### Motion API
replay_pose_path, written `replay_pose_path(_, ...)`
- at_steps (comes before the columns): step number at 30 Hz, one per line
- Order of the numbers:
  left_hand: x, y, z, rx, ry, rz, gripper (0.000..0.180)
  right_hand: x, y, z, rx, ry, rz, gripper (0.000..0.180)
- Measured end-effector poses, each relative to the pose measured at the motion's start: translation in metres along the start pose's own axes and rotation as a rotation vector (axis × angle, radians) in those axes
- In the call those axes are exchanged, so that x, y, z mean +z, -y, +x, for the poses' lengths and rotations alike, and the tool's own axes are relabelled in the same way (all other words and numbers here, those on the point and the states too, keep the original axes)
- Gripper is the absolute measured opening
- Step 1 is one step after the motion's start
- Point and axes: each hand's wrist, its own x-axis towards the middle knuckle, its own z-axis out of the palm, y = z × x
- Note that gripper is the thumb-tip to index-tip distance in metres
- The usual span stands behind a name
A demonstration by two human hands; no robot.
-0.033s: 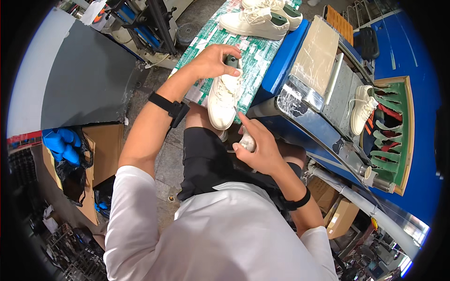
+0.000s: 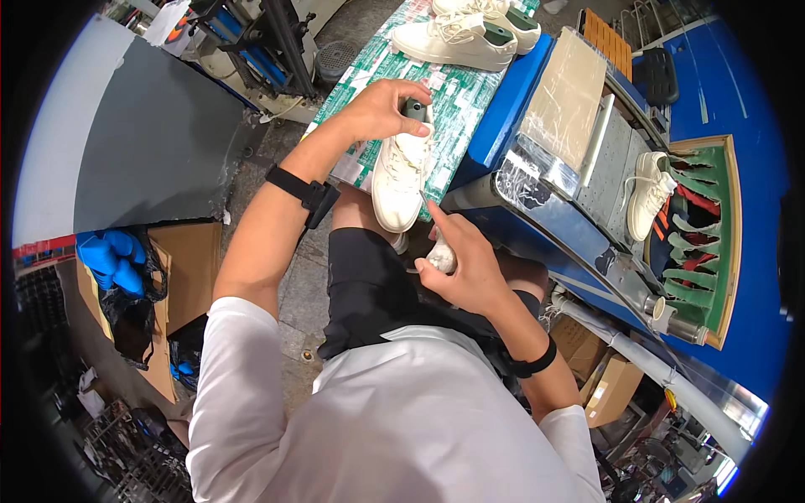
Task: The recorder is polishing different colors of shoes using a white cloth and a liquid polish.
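Note:
A cream lace-up sneaker lies toe toward me, its toe past the near edge of the table. My left hand is closed round the sneaker's heel and collar, fingers on the far side and thumb by the opening. Inside the opening sits a dark green shoe last. My right hand curls round a whitish, lumpy thing, partly hidden by the fingers; its kind is unclear. The right index finger points at the sneaker's right side near the toe, beside a thin dark tip.
More cream sneakers lie at the far end of the green-and-white covered table. A machine with a metal conveyor stands to the right, carrying another sneaker. Left are a grey panel and a cardboard box beside blue bundles.

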Motion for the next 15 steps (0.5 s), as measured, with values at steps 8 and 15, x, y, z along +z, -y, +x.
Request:
replay_pose_path(8, 0.002, 0.012, -0.007, 0.063, 0.014, -0.117, 0.054, 0.011, -0.03, 0.056, -0.194, -0.31, -0.31, 0.088)
replay_pose_path(15, 0.001, 0.018, -0.019, -0.039, -0.185, 0.327, 0.095, 0.003, -0.02, 0.041, -0.163, -0.147, -0.447, 0.087)
